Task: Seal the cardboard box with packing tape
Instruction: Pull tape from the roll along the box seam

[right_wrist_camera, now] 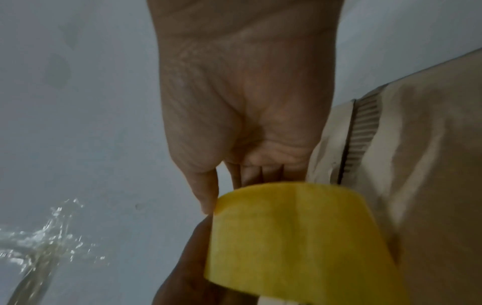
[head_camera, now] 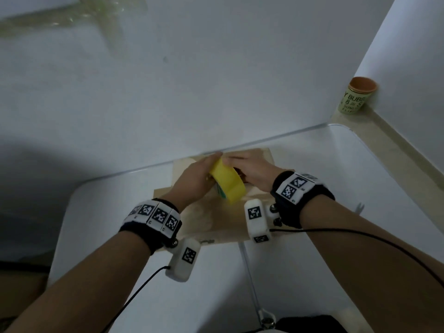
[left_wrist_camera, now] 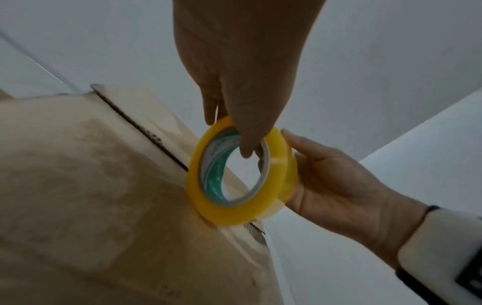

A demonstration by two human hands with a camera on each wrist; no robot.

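A flat brown cardboard box (head_camera: 216, 222) lies on the white table (head_camera: 120, 212), close to the wall. Its top seam (left_wrist_camera: 146, 132) shows as a dark slit between the flaps. My left hand (head_camera: 192, 179) holds a yellow roll of packing tape (head_camera: 228, 186) upright on the box top. In the left wrist view a finger of my left hand (left_wrist_camera: 242, 82) hooks through the core of the roll (left_wrist_camera: 198, 185). My right hand (head_camera: 252, 171) is just right of the roll, its straight fingers lying against the roll's outer face (left_wrist_camera: 339, 185). The right fingertips are hidden behind the roll (right_wrist_camera: 287, 237).
A white wall (head_camera: 216, 68) rises directly behind the box, with shiny tape strips (head_camera: 72, 15) stuck on it at upper left. A green paper cup (head_camera: 358, 97) stands on a beige ledge at the right. Bare table (head_camera: 360, 176) shows right of the box.
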